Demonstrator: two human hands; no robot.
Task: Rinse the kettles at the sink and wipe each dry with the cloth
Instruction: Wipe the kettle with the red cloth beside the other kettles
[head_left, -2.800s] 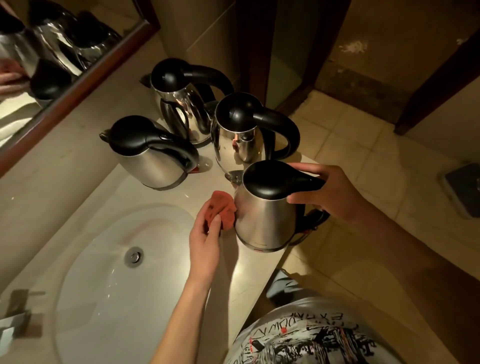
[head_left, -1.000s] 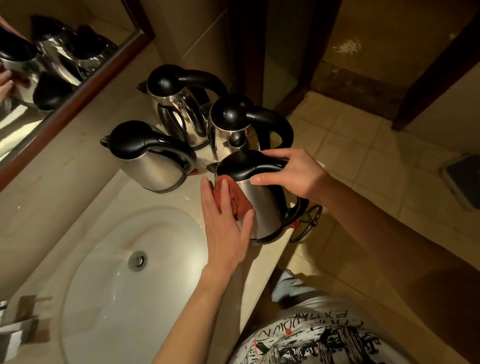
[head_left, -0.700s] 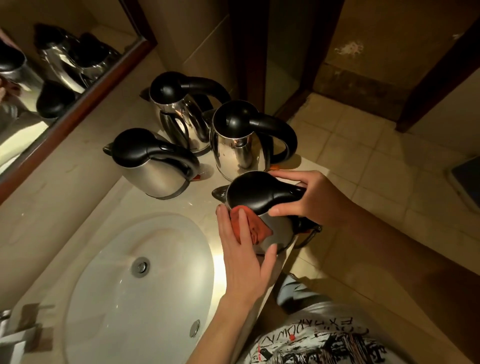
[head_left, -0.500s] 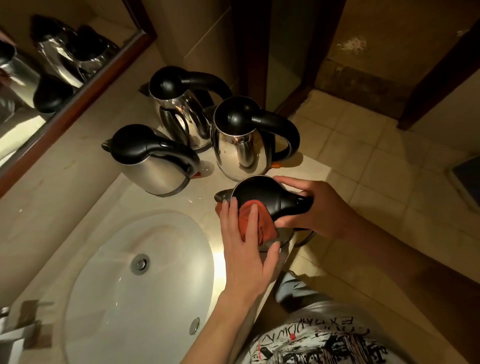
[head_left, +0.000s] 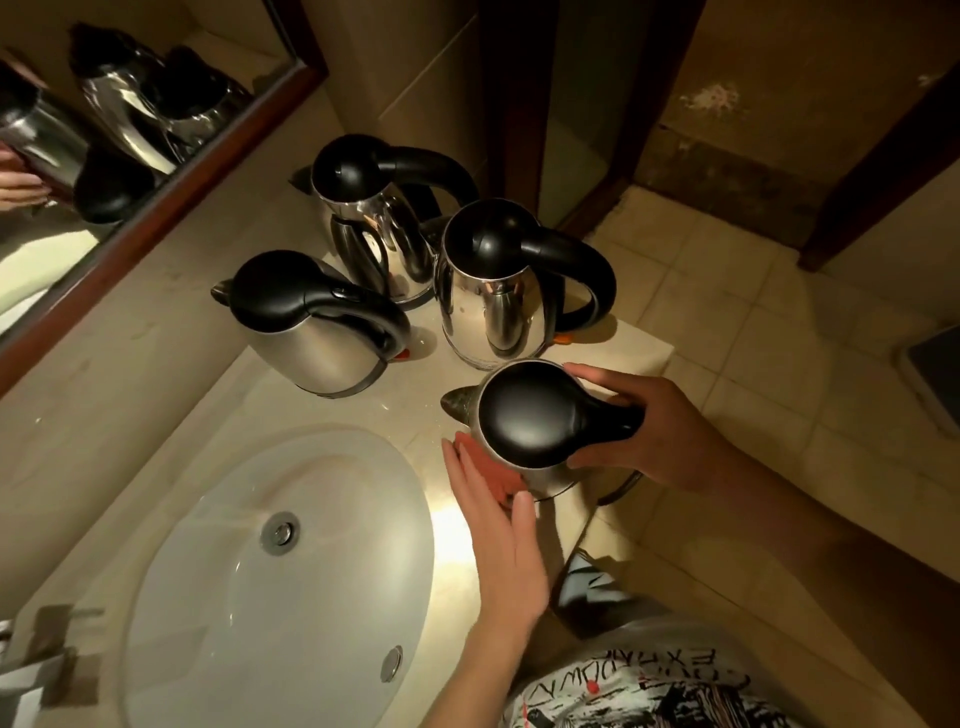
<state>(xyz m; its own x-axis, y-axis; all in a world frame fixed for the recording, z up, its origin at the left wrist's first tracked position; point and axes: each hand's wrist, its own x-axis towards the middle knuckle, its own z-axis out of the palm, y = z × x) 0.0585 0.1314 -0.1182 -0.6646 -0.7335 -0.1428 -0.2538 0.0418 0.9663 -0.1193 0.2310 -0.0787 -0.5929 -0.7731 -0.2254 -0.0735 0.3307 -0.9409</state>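
A: Where is the near kettle now?

B: On the counter at its front right corner, just right of the sink — seen almost straight down on its black lid, spout pointing left. 0.5 s ago it leaned more toward the camera; now it looks upright.

A: And the right hand?

B: Curled round the black handle, thumb at the near side and fingers over the far side, much as it was a moment ago.

A: The left hand?

B: Fingers straight and together, pressing the red cloth flat against the kettle's steel side. Earlier the cloth sat up by the lid rim; now it is lower on the body, and only a strip of it shows past the fingers.

A: What about the other 3?

B: Unmoved on the counter behind. The left kettle sits beside the sink's far edge, spout left. The back kettle is near the wall, and the middle kettle stands just behind the held one, apart from it.

A: Anything else?

B: A mirror at upper left reflects the kettles and a hand; tiled floor lies to the right — and a printed shirt shows at the bottom edge.
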